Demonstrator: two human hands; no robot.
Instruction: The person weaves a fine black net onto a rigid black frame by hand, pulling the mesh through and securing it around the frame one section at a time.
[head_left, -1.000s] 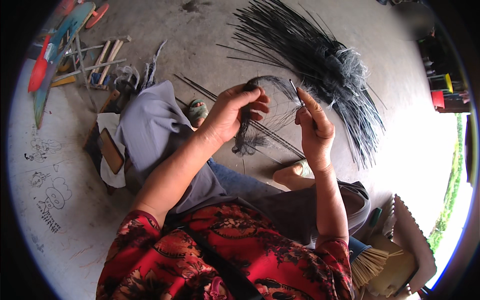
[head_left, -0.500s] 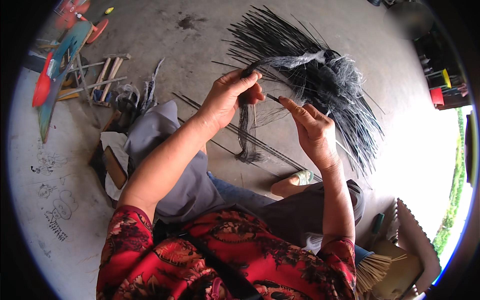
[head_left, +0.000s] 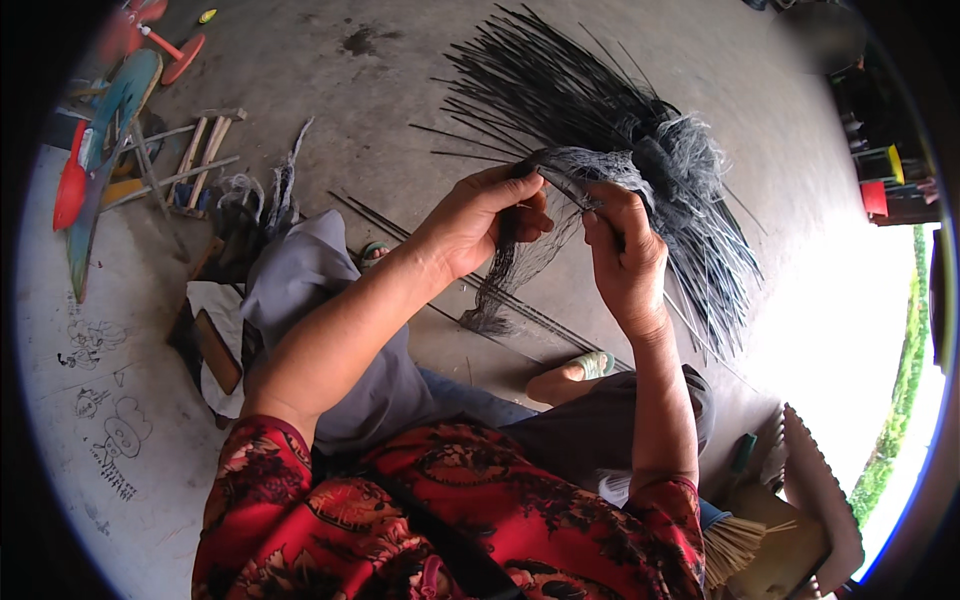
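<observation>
My left hand (head_left: 490,220) is closed on a strip of dark mesh netting (head_left: 500,280), pinching it between thumb and fingers. Below that hand the strip hangs loose and ends in a bunched tip. On the other side it stretches away to a tangled grey-white heap of netting (head_left: 690,155). Close to the left fingertips, my right hand (head_left: 628,245) pinches a thin, dark, flat strip-like piece (head_left: 568,188), whose kind I cannot make out. Beneath the netting heap lies a large bundle of long thin black rods (head_left: 540,75), fanned out across the concrete floor.
Several loose rods (head_left: 540,318) cross the floor beyond my knees. A sandaled foot (head_left: 585,370) rests near them. Far left are a wooden frame (head_left: 205,160), a blue board (head_left: 125,105) and a red fan-like object (head_left: 180,58). A straw broom (head_left: 735,548) lies at lower right.
My right hand has moved up and left, bringing its piece against the netting at my left fingertips. The left hand has shifted slightly right and down.
</observation>
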